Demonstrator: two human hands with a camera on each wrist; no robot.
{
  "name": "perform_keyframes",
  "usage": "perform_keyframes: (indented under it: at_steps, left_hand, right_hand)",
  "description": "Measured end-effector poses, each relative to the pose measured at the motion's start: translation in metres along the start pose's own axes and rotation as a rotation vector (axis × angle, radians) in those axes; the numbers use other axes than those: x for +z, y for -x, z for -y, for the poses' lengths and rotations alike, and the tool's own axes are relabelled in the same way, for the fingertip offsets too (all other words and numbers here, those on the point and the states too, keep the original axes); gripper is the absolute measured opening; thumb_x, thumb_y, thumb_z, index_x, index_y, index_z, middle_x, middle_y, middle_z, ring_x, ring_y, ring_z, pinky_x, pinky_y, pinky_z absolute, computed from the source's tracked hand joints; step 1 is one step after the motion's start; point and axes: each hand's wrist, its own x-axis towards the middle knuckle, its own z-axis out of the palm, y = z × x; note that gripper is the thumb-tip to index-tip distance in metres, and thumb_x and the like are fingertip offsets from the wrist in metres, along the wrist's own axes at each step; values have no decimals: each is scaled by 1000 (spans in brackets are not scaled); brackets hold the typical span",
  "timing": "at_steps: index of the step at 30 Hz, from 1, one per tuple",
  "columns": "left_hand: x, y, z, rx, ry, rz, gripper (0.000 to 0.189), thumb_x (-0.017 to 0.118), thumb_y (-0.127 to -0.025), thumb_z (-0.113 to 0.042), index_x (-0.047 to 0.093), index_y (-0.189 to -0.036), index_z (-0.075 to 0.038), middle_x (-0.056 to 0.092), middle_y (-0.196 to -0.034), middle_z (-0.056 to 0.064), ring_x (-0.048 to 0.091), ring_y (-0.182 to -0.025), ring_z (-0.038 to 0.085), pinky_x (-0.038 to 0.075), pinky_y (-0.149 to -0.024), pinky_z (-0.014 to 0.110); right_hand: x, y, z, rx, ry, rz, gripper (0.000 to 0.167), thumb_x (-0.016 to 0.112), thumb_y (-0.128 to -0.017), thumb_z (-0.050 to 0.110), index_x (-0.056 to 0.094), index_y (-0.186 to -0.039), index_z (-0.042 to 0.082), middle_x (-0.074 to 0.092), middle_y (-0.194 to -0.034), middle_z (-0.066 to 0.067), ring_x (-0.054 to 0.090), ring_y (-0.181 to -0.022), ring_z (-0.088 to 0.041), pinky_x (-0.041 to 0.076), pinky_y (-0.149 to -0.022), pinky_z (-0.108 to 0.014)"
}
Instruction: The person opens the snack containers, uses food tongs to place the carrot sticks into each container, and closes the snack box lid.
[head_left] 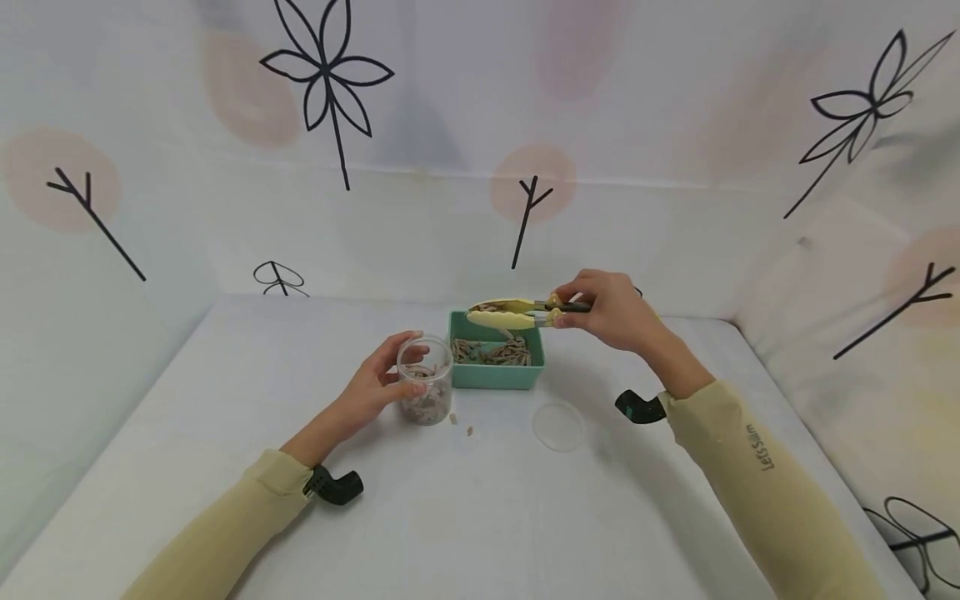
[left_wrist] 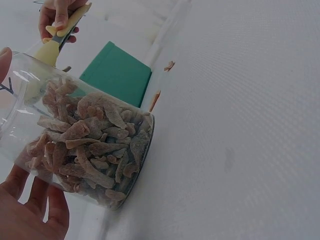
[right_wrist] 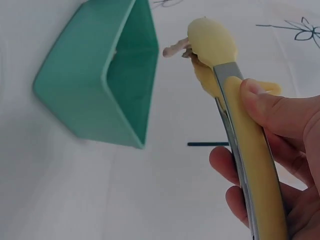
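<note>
My left hand (head_left: pixel 372 385) grips a clear round jar (left_wrist: pixel 22 112) by its side; dried brownish strips (left_wrist: pixel 100 145) fill its lower part. In my right hand (head_left: pixel 611 307) I hold yellow-tipped tongs (right_wrist: pixel 240 125) level above a green rectangular box (head_left: pixel 497 379). Between the tong tips is a clump of pale strips, part of it sticking out in the right wrist view. More strips (head_left: pixel 510 354) lie inside the box, which stands just right of the jar. The far side of the jar's contents is hidden.
A clear round lid (head_left: pixel 558 427) lies on the white tabletop (head_left: pixel 465 517) in front of the box. Two small crumbs (head_left: pixel 469 431) lie between jar and lid. A patterned white cloth wall (head_left: pixel 420 225) rises behind the table.
</note>
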Motion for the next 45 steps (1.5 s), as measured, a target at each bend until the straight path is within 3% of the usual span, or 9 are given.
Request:
perform_keyframes:
  at_steps: [11,21,31,37,45]
  left_hand:
    - [0,0,-1,-10,-6,-6,71,72,-89,-3,38,-151,-15,50,-143,17,43,-134,31,36,-104,55]
    - [0,0,0,-21,-19,-9,70,72,-89,-6,37,-150,-14,51,-143,16,43,-135,31,37,-103,54]
    - [-1,1,1,-21,4,9,72,72,-90,-9,36,-151,-15,46,-144,12,44,-129,32,37,-104,54]
    - [-2,1,1,-14,7,10,71,73,-90,-8,36,-151,-14,47,-144,13,45,-127,26,37,-104,53]
    - [-1,0,1,-34,-7,8,70,73,-90,-9,37,-150,-12,48,-144,14,45,-129,28,36,-106,52]
  right_hand:
    - [-6,-3,33,-118,-144,-42,26,85,-80,13,76,-104,8,65,-94,1,71,-86,-15,54,-68,-28]
    - [22,-9,63,-189,-264,10,27,84,-81,12,75,-106,7,65,-96,1,71,-90,-15,56,-77,-32]
    - [49,0,57,-187,-246,37,29,85,-80,12,75,-107,7,65,-96,4,62,-84,-12,54,-73,-32]
    - [48,3,51,-195,-227,47,30,85,-80,13,75,-108,8,65,-97,4,60,-85,-15,53,-73,-33]
    - [44,3,50,-178,-219,70,36,85,-80,14,74,-113,7,64,-102,1,61,-90,-20,53,-76,-37]
